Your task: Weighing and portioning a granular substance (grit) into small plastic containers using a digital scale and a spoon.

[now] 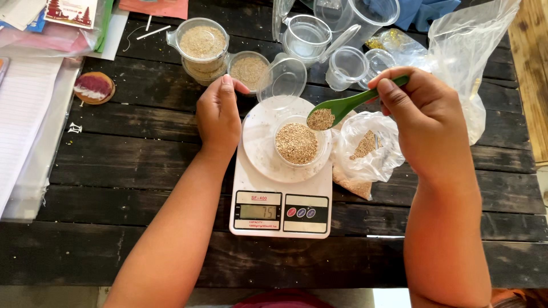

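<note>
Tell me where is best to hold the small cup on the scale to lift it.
Probably by its rim, from above. The cup sits upright, open and nearly full of grain, so fingers on opposite sides would keep it level. The green spoon hovers over its right edge, so the left side is freer.

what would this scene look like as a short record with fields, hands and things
surface: dark plank table
left hand: rests beside the white scale, holds nothing
right hand: grip on green spoon loaded with grain
under spoon: clear cup of grain on the scale plate
right of scale: plastic bag of grain
behind: filled tubs, empty tubs
</note>
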